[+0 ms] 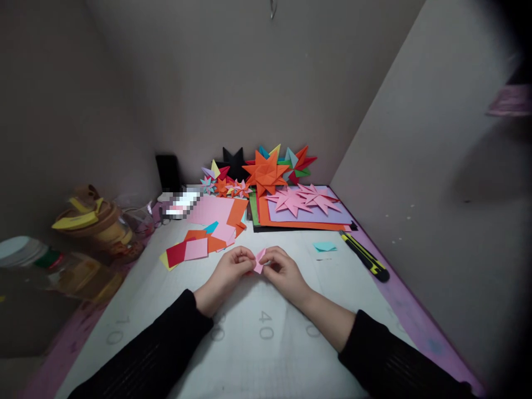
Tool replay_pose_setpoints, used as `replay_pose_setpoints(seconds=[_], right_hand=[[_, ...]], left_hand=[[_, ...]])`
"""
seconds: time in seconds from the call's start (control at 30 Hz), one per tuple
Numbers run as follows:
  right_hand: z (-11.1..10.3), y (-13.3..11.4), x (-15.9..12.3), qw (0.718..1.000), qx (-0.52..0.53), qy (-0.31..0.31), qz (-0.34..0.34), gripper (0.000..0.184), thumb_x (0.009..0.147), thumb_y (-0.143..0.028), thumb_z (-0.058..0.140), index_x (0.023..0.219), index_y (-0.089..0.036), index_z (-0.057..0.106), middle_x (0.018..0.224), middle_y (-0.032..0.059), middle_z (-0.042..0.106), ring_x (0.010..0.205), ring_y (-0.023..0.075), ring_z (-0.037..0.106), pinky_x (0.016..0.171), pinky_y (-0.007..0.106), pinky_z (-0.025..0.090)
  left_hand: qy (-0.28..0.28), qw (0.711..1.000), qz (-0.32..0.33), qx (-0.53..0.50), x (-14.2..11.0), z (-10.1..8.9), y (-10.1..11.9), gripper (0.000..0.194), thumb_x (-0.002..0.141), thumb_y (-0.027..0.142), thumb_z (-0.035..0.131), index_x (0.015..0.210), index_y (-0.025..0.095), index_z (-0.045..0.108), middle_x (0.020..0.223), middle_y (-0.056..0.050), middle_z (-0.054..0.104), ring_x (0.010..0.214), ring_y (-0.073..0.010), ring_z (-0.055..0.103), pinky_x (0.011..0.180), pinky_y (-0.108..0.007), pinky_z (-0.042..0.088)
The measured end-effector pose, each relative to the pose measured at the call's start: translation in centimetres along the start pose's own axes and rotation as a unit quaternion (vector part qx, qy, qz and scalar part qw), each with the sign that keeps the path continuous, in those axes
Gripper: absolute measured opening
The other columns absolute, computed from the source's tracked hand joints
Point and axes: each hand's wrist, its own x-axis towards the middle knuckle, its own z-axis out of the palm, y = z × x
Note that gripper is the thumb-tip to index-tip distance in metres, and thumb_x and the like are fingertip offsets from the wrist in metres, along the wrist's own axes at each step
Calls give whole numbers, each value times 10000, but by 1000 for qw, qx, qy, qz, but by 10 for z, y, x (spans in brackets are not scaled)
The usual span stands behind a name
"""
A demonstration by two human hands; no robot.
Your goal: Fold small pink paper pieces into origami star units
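Between my two hands is a small piece of pink folded paper (260, 261), held just above the white table mat. My left hand (233, 266) pinches its left side with thumb and fingers. On its right side my right hand (285, 271) grips it the same way, and the fingers hide part of the folds. A light blue folded paper piece (325, 246) lies to the right of my right hand. To the left of my left hand are loose paper rectangles, among them a red one (176, 255) and a pink one (196, 249).
A yellow and black box cutter (366, 256) lies at the mat's right edge. Paper stars, including a large orange one (266, 170) and pink ones (288, 200), stand or lie at the back on stacked coloured sheets (303, 224). Jars (78, 271) and a basket (89, 221) are left.
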Motion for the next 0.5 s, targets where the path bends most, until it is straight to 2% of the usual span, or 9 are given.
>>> replay_pose_setpoints(seconds=[0.17, 0.3, 0.4, 0.5], right_hand=[[-3, -2, 2, 1000, 5, 19, 15, 103, 741, -131, 575, 760, -214, 632, 837, 28, 602, 776, 162, 563, 625, 261, 430], [-5, 0, 4, 997, 46, 46, 49, 37, 770, -212, 594, 752, -202, 624, 822, 27, 608, 776, 165, 570, 661, 268, 439], [-5, 3, 5, 991, 89, 61, 81, 78, 773, -267, 605, 744, -194, 604, 774, 15, 600, 728, 157, 560, 650, 264, 441], [-4, 4, 6, 986, 119, 64, 101, 101, 762, -283, 621, 739, -188, 595, 742, 4, 588, 707, 149, 548, 657, 262, 437]], left_hand=[[-22, 999, 21, 23, 0, 1, 3, 101, 677, 217, 669, 745, 150, 636, 639, 15, 595, 551, -84, 492, 536, -195, 358], [-28, 996, 53, 68, -1, 1, 3, 190, 733, 311, 653, 835, 151, 657, 762, -29, 642, 648, -123, 560, 596, -224, 424], [-21, 988, 95, 119, -3, 0, 2, 229, 709, 299, 687, 887, 158, 659, 873, -62, 667, 773, -164, 606, 675, -252, 463], [9, 978, 127, 165, -4, 1, 1, 190, 703, 260, 690, 866, 165, 669, 880, -65, 678, 795, -176, 619, 698, -264, 475]])
